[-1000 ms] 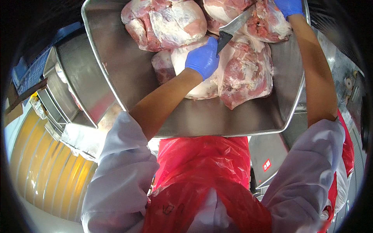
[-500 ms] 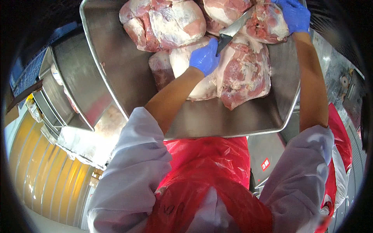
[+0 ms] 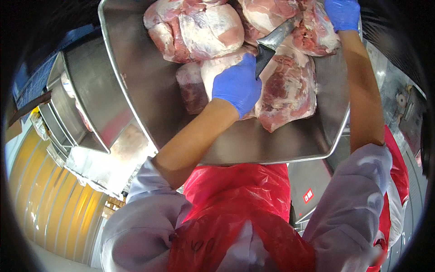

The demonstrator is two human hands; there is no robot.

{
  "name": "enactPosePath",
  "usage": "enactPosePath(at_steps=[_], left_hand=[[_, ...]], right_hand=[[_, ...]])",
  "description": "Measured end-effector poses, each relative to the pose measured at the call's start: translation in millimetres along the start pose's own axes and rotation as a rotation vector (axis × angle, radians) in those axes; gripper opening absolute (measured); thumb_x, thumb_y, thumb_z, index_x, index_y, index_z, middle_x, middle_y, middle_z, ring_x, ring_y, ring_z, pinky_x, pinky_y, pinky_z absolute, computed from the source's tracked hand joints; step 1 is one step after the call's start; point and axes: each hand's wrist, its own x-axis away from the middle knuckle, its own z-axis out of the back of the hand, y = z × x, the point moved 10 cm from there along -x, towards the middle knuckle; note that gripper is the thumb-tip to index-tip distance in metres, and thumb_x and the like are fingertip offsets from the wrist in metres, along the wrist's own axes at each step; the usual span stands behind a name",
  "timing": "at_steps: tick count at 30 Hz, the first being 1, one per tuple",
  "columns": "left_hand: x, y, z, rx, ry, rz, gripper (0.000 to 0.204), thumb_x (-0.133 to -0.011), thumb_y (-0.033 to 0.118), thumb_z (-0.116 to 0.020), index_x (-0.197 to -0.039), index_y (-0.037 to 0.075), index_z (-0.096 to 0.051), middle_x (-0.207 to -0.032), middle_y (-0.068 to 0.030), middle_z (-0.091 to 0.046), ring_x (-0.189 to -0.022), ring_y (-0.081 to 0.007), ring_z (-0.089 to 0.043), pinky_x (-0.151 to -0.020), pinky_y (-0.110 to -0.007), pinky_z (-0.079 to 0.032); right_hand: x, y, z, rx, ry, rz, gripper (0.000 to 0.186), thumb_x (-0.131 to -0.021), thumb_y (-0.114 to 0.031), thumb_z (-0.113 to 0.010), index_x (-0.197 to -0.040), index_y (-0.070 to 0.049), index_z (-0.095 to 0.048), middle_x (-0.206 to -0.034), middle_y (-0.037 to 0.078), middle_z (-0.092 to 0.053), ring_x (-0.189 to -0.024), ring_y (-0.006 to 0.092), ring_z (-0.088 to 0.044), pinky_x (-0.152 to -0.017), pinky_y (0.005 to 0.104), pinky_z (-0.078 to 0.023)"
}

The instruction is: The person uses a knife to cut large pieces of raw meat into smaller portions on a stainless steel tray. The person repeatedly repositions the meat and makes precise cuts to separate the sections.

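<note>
We are slanting our left forearm over a deep grey steel tub (image 3: 149,90), our blue-gloved left hand (image 3: 238,85) grasping a black-handled, silver-bladed knife (image 3: 266,55) that is pointing up-right among raw pink-and-white meat chunks (image 3: 290,88) lying inside. We are stretching our right arm forward, blue-gloved right hand (image 3: 343,16) at the far right; we cannot tell its grip. Since half a second ago, our left hand is sitting nearer our body, our right farther.
</note>
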Motion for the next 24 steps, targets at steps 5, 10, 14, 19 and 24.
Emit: enactPosePath(at_steps=[5, 10, 14, 19, 24], left_hand=[[-7.5, 35.5, 49.5, -0.212, -0.008, -0.152, 0.029, -0.086, 0.018, -0.051, -0.107, -0.001, -0.05, -0.091, -0.0234, -0.066, -0.085, -0.0394, -0.066, -0.075, -0.048, -0.052], [-25.7, 63.8, 42.8, -0.289, -0.091, -0.146, 0.026, -0.086, 0.015, -0.05, -0.105, -0.003, -0.051, -0.094, -0.0209, -0.067, -0.089, -0.0373, -0.067, -0.076, -0.046, -0.053], [-14.9, 53.1, 22.6, -0.211, -0.05, -0.157, 0.025, -0.088, 0.015, -0.049, -0.106, -0.002, -0.051, -0.092, -0.0208, -0.067, -0.085, -0.0392, -0.067, -0.073, -0.047, -0.053], [-13.0, 43.6, 30.1, -0.228, -0.007, -0.17, 0.023, -0.088, 0.015, -0.049, -0.104, -0.001, -0.05, -0.09, -0.0211, -0.067, -0.082, -0.0392, -0.067, -0.072, -0.048, -0.052], [-18.9, 40.0, 26.6, -0.233, -0.04, -0.185, 0.024, -0.087, 0.016, -0.049, -0.105, 0.0, -0.049, -0.09, -0.0222, -0.067, -0.083, -0.0392, -0.066, -0.072, -0.048, -0.052]], right_hand=[[-12.3, 45.4, -3.9, -0.218, 0.04, -0.21, 0.007, -0.083, -0.002, -0.068, -0.078, 0.004, -0.068, -0.077, 0.007, -0.065, -0.062, 0.012, -0.06, -0.058, 0.0257, -0.05], [-14.4, 35.5, 4.3, -0.193, 0.023, -0.163, 0.009, -0.083, -0.002, -0.067, -0.075, 0.003, -0.068, -0.078, 0.007, -0.065, -0.063, 0.0124, -0.06, -0.06, 0.0265, -0.049], [-18.7, 41.8, 19.6, -0.186, 0.059, -0.11, 0.009, -0.083, -0.001, -0.066, -0.075, 0.003, -0.069, -0.079, 0.007, -0.066, -0.066, 0.0129, -0.061, -0.062, 0.0264, -0.049], [-30.3, 32.4, -2.0, -0.219, -0.246, -0.094, 0.009, -0.083, -0.004, -0.065, -0.078, 0.002, -0.069, -0.081, 0.008, -0.067, -0.071, 0.015, -0.062, -0.067, 0.0279, -0.05], [-6.5, 35.2, -24.9, 0.187, -0.486, 0.13, 0.01, -0.078, -0.009, -0.064, -0.083, -0.001, -0.067, -0.08, 0.012, -0.064, -0.077, 0.022, -0.063, -0.072, 0.0326, -0.05]])
